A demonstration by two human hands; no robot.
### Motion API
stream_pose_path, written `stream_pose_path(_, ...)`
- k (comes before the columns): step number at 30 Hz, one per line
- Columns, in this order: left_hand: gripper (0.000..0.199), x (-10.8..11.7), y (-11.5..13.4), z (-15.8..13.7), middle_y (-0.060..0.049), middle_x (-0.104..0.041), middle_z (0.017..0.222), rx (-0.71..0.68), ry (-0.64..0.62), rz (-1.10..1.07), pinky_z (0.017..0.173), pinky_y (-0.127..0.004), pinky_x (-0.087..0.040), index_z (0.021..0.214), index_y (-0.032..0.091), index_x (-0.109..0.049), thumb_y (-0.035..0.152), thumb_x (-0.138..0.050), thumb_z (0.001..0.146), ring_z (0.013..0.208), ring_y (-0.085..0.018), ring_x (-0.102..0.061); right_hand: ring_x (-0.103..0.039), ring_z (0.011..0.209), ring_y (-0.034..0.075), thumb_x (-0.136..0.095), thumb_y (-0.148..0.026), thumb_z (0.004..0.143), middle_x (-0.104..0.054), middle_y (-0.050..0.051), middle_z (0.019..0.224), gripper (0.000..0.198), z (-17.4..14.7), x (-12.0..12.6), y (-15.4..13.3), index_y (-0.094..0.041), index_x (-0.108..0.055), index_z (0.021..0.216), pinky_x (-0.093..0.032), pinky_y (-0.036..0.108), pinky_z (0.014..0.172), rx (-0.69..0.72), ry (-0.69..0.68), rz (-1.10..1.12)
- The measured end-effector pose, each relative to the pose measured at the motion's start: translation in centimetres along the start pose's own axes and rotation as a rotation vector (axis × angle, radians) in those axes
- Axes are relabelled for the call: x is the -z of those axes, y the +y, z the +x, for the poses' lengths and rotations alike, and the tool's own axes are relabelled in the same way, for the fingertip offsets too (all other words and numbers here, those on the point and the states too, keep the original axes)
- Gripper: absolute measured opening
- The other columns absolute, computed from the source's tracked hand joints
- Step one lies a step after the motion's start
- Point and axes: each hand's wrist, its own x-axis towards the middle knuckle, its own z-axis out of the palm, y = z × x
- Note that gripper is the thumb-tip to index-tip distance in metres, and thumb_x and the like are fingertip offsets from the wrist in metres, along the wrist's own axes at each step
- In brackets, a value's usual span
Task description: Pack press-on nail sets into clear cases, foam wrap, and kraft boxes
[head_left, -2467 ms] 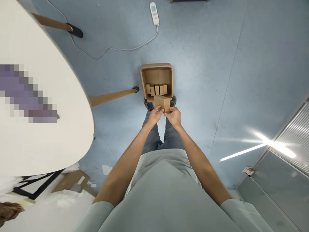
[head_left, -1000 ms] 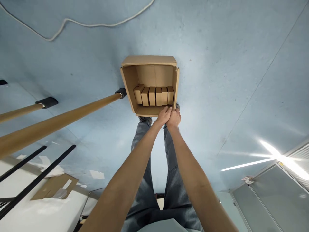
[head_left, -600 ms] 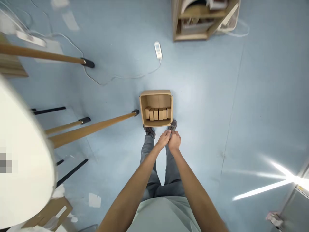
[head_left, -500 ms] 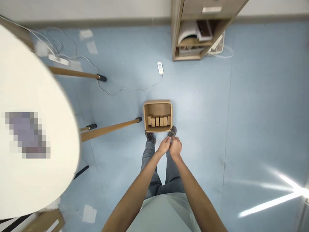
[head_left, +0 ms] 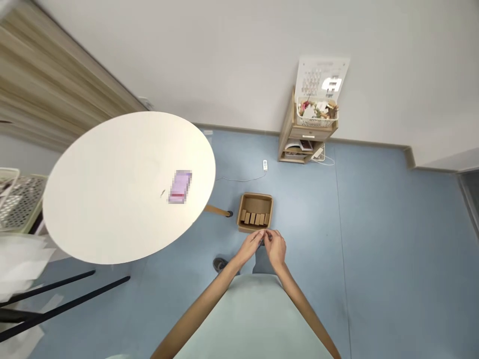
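My left hand [head_left: 253, 243] and my right hand [head_left: 276, 246] meet in front of my body, their fingertips pinched together. Whatever lies between the fingers, if anything, is too small to make out. Just beyond them on the floor stands an open cardboard box [head_left: 256, 229], its near edge close to my fingertips in the view. Inside it, several small brown cardboard boxes [head_left: 253, 218] form a row along the near side.
To the left is a round white table [head_left: 112, 199] carrying a pixelated purple item [head_left: 180, 186]. One wooden table leg [head_left: 217, 210] reaches near the box. A white corded device [head_left: 265, 165] lies beyond it, and a wooden cabinet [head_left: 286, 127] stands against the wall.
My view has lifted and swung left, bringing in more of the table and wall. My left foot has stepped out to the left. Both hands stay pinched together.
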Motion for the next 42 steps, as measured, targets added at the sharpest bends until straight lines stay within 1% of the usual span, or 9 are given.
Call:
stream_pose_path(4, 0.073, 3.4, 1.3, -5.8, -0.017, -0.074, 0.140, -0.079, 0.037, -0.062, 0.119, -0.053, -0.049, 0.127, 0.018, -0.078, 0.080, -0.064, 0.090, 0.136, -0.036, -0.066, -0.075, 0.083, 0.023, -0.050, -0.039, 0.103, -0.079, 0.008, 0.106, 0.036, -4.2, -0.5, -4.6, -0.023, -0.082, 0.108, -0.057, 0.035, 0.083, 0.137, 0.045, 0.046)
stream_pose_path(8, 0.077, 8.7, 1.3, -12.2, -0.018, -0.073, 0.143, -0.182, 0.049, -0.123, 0.122, -0.054, -0.047, 0.129, 0.017, -0.077, 0.082, -0.064, 0.090, 0.138, -0.036, -0.065, -0.076, 0.085, 0.022, -0.054, -0.039, 0.101, -0.080, 0.007, 0.106, 0.032, -8.9, -2.5, -10.0, -0.024, -0.082, 0.106, -0.058, 0.035, 0.084, 0.225, 0.019, 0.072)
stream_pose_path(15, 0.080, 18.8, -0.7, -23.0, -0.016, -0.074, 0.142, -0.302, 0.135, -0.249, 0.124, -0.056, -0.047, 0.130, 0.020, -0.079, 0.086, -0.066, 0.086, 0.141, -0.039, -0.064, -0.075, 0.086, 0.023, -0.063, -0.043, 0.099, -0.081, 0.008, 0.107, 0.028, -17.0, -8.1, -18.8, -0.023, -0.081, 0.105, -0.058, 0.036, 0.084, 0.417, -0.069, 0.102)
stream_pose_path(20, 0.079, 24.4, -1.8, -29.1, -0.017, -0.074, 0.142, -0.386, 0.255, -0.315, 0.122, -0.053, -0.050, 0.131, 0.018, -0.078, 0.083, -0.065, 0.088, 0.138, -0.038, -0.066, -0.074, 0.085, 0.022, -0.064, -0.047, 0.099, -0.081, 0.008, 0.105, 0.030, -20.7, -12.8, -24.2, -0.024, -0.081, 0.107, -0.059, 0.035, 0.080, 0.538, -0.160, 0.130)
stream_pose_path(26, 0.071, 30.2, -2.2, -33.8, -0.015, -0.075, 0.140, -0.464, 0.432, -0.403, 0.119, -0.054, -0.051, 0.130, 0.019, -0.079, 0.078, -0.064, 0.093, 0.133, -0.036, -0.070, -0.073, 0.083, 0.023, -0.066, -0.051, 0.098, -0.081, 0.010, 0.104, 0.032, -22.5, -18.2, -30.6, -0.023, -0.082, 0.105, -0.059, 0.037, 0.079, 0.636, -0.287, 0.155)
stream_pose_path(30, 0.067, 34.4, -2.4, -36.2, -0.014, -0.073, 0.144, -0.486, 0.525, -0.438, 0.120, -0.054, -0.051, 0.133, 0.021, -0.078, 0.075, -0.062, 0.096, 0.133, -0.035, -0.070, -0.074, 0.085, 0.024, -0.069, -0.053, 0.096, -0.082, 0.009, 0.105, 0.033, -22.4, -22.2, -34.6, -0.023, -0.082, 0.104, -0.058, 0.037, 0.080, 0.632, -0.443, 0.193)
stream_pose_path(35, 0.065, 40.0, -2.6, -39.2, -0.013, -0.071, 0.147, -0.437, 0.659, -0.417, 0.121, -0.052, -0.051, 0.140, 0.021, -0.074, 0.070, -0.061, 0.100, 0.135, -0.035, -0.069, -0.076, 0.089, 0.025, -0.071, -0.055, 0.094, -0.083, 0.009, 0.103, 0.034, -22.3, -28.5, -39.3, -0.024, -0.083, 0.100, -0.059, 0.037, 0.080, 0.610, -0.643, 0.234)
stream_pose_path(38, 0.061, 44.0, -2.1, -40.6, -0.012, -0.073, 0.144, -0.389, 0.724, -0.392, 0.120, -0.050, -0.051, 0.138, 0.022, -0.075, 0.067, -0.063, 0.099, 0.131, -0.033, -0.071, -0.076, 0.089, 0.025, -0.070, -0.055, 0.094, -0.083, 0.007, 0.100, 0.033, -22.2, -32.5, -42.1, -0.025, -0.084, 0.097, -0.059, 0.037, 0.079, 0.599, -0.708, 0.263)
stream_pose_path(42, 0.058, 50.1, -0.7, -41.5, -0.011, -0.075, 0.141, -0.322, 0.740, -0.368, 0.119, -0.049, -0.053, 0.134, 0.023, -0.075, 0.066, -0.071, 0.095, 0.130, -0.033, -0.072, -0.076, 0.089, 0.025, -0.069, -0.054, 0.095, -0.083, 0.007, 0.097, 0.032, -21.6, -37.2, -46.0, -0.026, -0.084, 0.095, -0.058, 0.037, 0.079, 0.578, -0.776, 0.288)
